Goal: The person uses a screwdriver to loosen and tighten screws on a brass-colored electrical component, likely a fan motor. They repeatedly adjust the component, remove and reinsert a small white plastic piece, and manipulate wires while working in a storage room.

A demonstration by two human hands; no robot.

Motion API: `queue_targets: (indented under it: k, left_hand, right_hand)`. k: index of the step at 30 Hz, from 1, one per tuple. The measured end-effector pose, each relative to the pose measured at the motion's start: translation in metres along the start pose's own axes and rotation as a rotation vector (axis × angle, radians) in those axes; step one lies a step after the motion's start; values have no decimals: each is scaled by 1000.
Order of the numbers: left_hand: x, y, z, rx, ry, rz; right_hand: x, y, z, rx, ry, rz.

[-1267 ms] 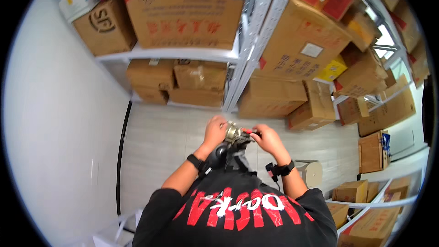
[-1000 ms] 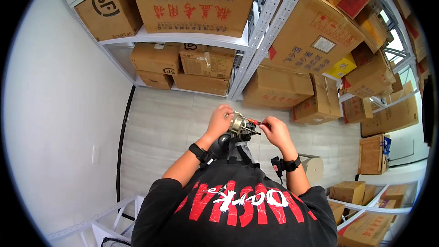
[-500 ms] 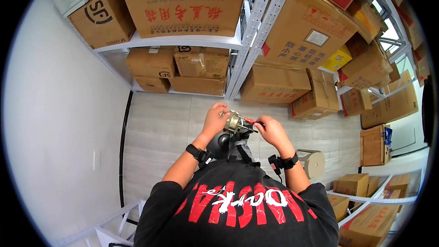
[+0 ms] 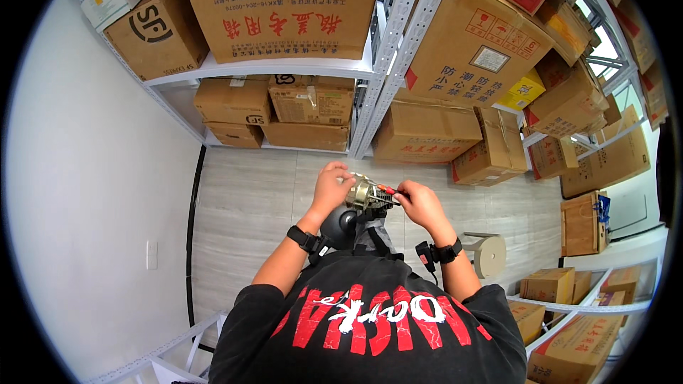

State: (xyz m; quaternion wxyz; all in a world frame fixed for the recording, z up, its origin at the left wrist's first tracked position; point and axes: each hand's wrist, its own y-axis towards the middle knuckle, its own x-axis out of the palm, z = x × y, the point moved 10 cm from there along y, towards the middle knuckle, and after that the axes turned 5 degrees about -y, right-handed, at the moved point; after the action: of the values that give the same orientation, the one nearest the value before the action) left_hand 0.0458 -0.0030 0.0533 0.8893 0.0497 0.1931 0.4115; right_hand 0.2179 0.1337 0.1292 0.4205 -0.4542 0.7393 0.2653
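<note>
A brass-coloured metal machine part (image 4: pixel 361 194) with a round housing and dark fins sits in front of my body, between my hands. At its left side is my left hand (image 4: pixel 331 189), fingers curled in; whatever lies between the fingertips is hidden. My right hand (image 4: pixel 421 203) is closed round the black end of a red-and-black screwdriver (image 4: pixel 386 189), which points left across the top of the part. Directly below the part is a dark grey rounded body (image 4: pixel 337 227); whether the two are joined cannot be made out.
Ahead stand metal shelves (image 4: pixel 334 66) with cardboard boxes (image 4: pixel 281 11). More cartons (image 4: pixel 427 131) stand low at the front right. A beige stool (image 4: pixel 489 256) is on the floor to my right, a wooden cabinet (image 4: pixel 583 227) beyond it. A white wall (image 4: pixel 107 192) runs along the left.
My left hand has shifted slightly down and its fingers are a little more curled. The right hand stays on the screwdriver, almost unmoved. The view has tilted very slightly.
</note>
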Motion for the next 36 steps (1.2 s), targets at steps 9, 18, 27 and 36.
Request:
queue_targets:
  k: [9, 18, 27, 36]
  left_hand:
    - [4, 1, -2, -9, -105, -30]
    - [-1, 0, 4, 22, -34, -18]
    - [4, 0, 3, 10, -44, -41]
    - [2, 0, 1, 18, 5, -22]
  right_hand:
    - [-2, 6, -2, -80, -43, 73]
    - [1, 7, -9, -17, 58, -34]
    - [18, 8, 20, 68, 157, -106]
    - [1, 6, -10, -104, -75, -17]
